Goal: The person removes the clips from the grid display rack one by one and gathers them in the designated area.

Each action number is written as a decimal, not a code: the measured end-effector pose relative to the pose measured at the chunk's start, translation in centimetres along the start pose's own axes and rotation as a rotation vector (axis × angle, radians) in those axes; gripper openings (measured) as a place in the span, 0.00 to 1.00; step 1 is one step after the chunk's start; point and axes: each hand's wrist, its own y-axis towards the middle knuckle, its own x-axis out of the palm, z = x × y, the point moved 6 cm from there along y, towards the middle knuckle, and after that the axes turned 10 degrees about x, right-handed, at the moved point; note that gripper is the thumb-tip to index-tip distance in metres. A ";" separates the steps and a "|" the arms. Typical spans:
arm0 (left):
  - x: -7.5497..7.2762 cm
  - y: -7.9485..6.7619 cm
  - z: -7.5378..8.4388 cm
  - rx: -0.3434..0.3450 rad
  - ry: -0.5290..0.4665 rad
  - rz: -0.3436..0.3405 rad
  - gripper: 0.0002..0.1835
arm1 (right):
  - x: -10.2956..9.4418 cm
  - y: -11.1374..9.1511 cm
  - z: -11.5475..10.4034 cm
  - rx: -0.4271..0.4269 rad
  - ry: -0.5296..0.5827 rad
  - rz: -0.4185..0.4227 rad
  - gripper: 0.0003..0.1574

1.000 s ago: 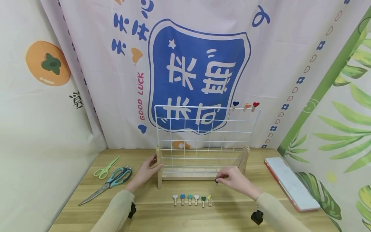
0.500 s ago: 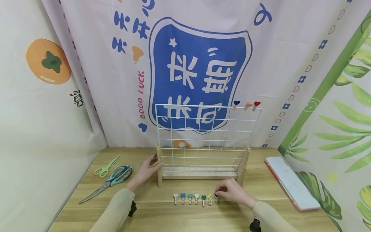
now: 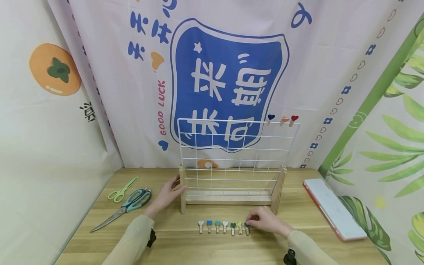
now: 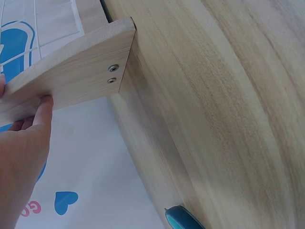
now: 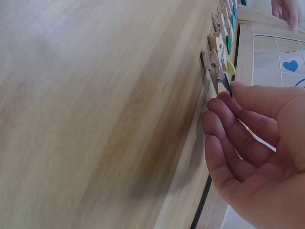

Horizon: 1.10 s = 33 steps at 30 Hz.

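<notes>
My right hand (image 3: pixel 263 219) pinches the dark blue heart of a small wooden clothespin (image 3: pixel 247 231) between thumb and fingertips. That clothespin is at the right end of a row on the table, beside the one with a yellow heart (image 3: pixel 240 224). In the right wrist view the dark blue edge (image 5: pixel 228 85) shows at the thumb tip. My left hand (image 3: pixel 169 195) holds the left wooden side of a white wire grid rack (image 3: pixel 232 148). The left wrist view shows a fingertip against the outer face of that wooden side panel (image 4: pixel 71 67).
Other heart clothespins, among them a green one (image 3: pixel 233 226), continue the row leftward. Clothespins including a red one (image 3: pixel 294 118) sit on the rack's top wire. Green scissors (image 3: pixel 122 189) and larger teal-handled scissors (image 3: pixel 127 206) lie left. A white-topped box (image 3: pixel 334 209) lies right.
My right hand has come down toward the front of the table with the dark blue clothespin, then shifted slightly left against the row. The left hand keeps its place on the rack.
</notes>
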 end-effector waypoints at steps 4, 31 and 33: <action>0.0 0.0 0.0 -0.005 0.004 0.001 0.35 | -0.1 0.0 0.1 -0.003 -0.005 0.003 0.04; 0.1 -0.2 0.0 0.025 -0.040 0.009 0.36 | -26.3 -1.4 -18.9 -0.414 -0.290 0.750 0.10; 0.1 -0.2 0.0 0.033 -0.039 0.011 0.36 | -27.8 -1.2 -19.5 -0.381 -0.311 0.775 0.10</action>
